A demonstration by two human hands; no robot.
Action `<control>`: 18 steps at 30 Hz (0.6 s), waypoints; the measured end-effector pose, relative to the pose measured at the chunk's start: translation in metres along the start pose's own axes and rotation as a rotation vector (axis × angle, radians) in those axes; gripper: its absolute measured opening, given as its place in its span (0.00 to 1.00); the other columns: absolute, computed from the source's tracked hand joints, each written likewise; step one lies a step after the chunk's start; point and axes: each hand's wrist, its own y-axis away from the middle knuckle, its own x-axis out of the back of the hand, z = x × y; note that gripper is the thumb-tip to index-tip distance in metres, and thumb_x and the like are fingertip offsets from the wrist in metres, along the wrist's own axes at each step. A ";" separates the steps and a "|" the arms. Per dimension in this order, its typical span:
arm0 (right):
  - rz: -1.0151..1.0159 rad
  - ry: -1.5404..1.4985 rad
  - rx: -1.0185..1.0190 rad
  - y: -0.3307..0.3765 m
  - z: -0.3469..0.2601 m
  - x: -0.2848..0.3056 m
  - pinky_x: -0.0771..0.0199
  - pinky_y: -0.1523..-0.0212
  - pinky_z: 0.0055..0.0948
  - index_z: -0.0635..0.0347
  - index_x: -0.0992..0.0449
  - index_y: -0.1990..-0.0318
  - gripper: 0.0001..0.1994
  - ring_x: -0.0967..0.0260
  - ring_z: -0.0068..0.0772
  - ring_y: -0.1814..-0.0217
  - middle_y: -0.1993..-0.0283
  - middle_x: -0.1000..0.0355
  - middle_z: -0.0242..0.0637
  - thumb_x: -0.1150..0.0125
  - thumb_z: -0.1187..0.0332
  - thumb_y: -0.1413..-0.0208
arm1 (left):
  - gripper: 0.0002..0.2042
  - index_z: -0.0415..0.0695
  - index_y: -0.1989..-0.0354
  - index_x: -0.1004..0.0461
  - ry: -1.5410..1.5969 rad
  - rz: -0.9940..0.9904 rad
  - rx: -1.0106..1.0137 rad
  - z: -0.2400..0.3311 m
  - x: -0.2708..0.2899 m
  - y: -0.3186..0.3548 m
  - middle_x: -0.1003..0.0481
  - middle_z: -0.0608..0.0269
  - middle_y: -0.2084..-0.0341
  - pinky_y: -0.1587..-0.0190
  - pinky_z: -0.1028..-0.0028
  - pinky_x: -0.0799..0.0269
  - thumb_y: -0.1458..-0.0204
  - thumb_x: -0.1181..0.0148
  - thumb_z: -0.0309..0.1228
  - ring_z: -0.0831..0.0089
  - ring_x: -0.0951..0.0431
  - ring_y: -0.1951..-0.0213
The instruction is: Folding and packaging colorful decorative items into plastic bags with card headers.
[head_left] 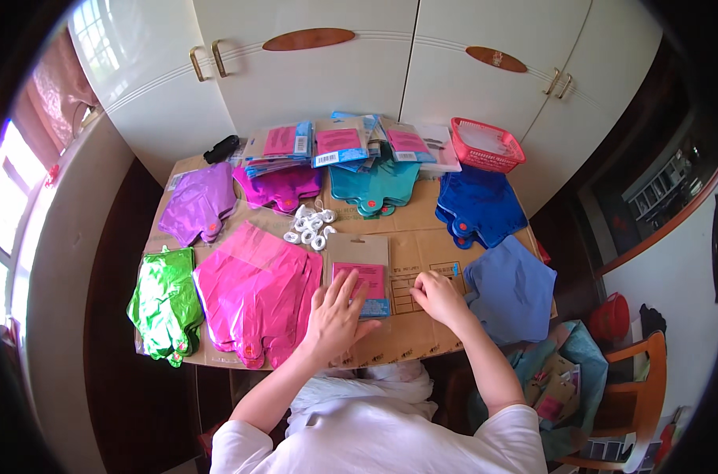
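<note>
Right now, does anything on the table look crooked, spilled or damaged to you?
The back packets are stacked askew, their edges not lined up. The green foil, front left, looks more wrinkled than the dark blue foil. I see no clear spill or damage.

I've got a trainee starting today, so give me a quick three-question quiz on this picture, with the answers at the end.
1. Which hand has its fingers over the package with the pink panel in front of the person?
2. True or false: the red basket stands at the far right of the cardboard-covered table.
3. What colour is the shiny stack at the table's near left? A: purple. B: green. C: dark blue.

Key: 1. The left hand. 2. True. 3. B.
</note>
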 end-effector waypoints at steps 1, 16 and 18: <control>-0.010 0.062 -0.004 0.000 0.001 0.001 0.26 0.65 0.42 0.61 0.28 0.72 0.07 0.27 0.47 0.67 0.71 0.27 0.44 0.36 0.68 0.54 | 0.37 0.46 0.36 0.39 0.011 -0.046 0.005 -0.004 -0.005 -0.002 0.41 0.50 0.38 0.40 0.50 0.47 0.50 0.47 0.59 0.53 0.44 0.36; 0.041 -0.111 0.167 0.063 -0.074 0.068 0.28 0.76 0.29 0.59 0.26 0.74 0.05 0.27 0.32 0.77 0.76 0.28 0.35 0.34 0.74 0.56 | 0.35 0.42 0.35 0.43 0.282 -0.004 -0.090 -0.003 0.048 0.007 0.41 0.52 0.36 0.35 0.54 0.50 0.49 0.40 0.45 0.56 0.46 0.33; -0.099 -0.259 0.208 0.055 -0.090 0.063 0.26 0.74 0.27 0.58 0.24 0.73 0.03 0.25 0.28 0.75 0.74 0.26 0.34 0.35 0.73 0.54 | 0.26 0.43 0.42 0.34 0.228 -0.006 -0.171 -0.004 0.059 0.023 0.27 0.59 0.57 0.50 0.62 0.35 0.52 0.38 0.34 0.63 0.28 0.52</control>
